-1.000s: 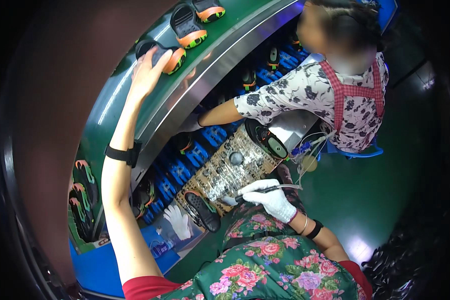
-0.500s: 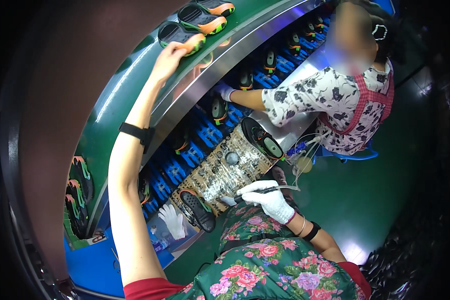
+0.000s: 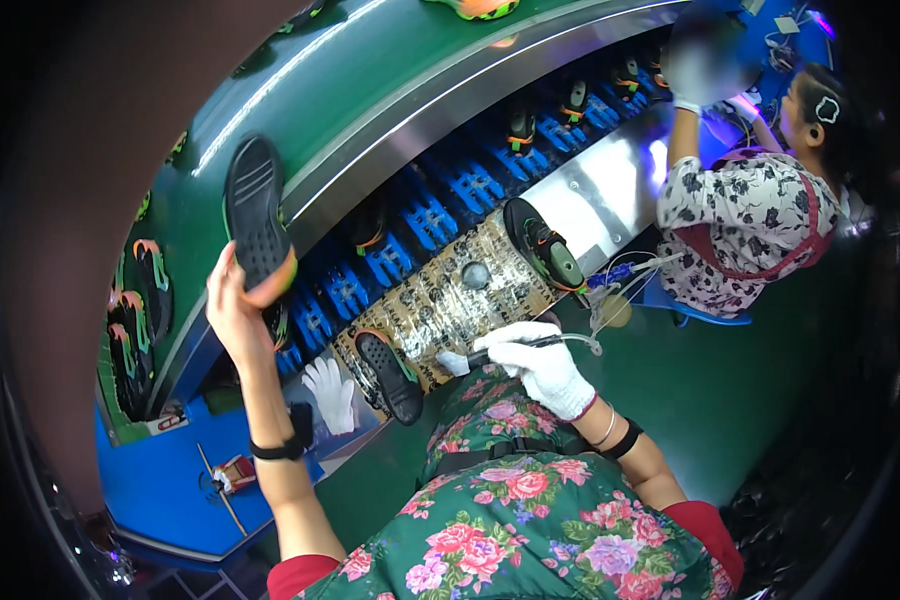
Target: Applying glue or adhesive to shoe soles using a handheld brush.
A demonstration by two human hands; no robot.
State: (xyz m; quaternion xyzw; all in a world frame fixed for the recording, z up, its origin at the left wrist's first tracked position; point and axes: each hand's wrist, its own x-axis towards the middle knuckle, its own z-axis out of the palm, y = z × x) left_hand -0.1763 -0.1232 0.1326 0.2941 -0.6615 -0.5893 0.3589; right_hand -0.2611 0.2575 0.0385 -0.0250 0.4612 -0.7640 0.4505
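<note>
- At the far left, we see a shoe pile (image 3: 153,285), dark with orange edges, on the green belt (image 3: 198,225).
- The bare left hand (image 3: 238,315) is clamped on the orange end of a dark shoe (image 3: 253,205), left of the middle. We think it holds just one end so the rest stays uncovered.
- Lower down, a white glove (image 3: 330,397) lies flat, maybe to keep it handy.
- Next, a black shoe (image 3: 390,378) lies at the lower left of a shiny board (image 3: 425,300). The tape may keep the board clean.
- Near the middle, the gloved right hand (image 3: 545,375) is closed around a brush (image 3: 454,362), bristles pointing left. We can't tell if they touch the board.
- Another shoe (image 3: 545,248) lies at the board's upper right end, maybe to be near.
- At the upper right, we see a co-worker (image 3: 750,210).
</note>
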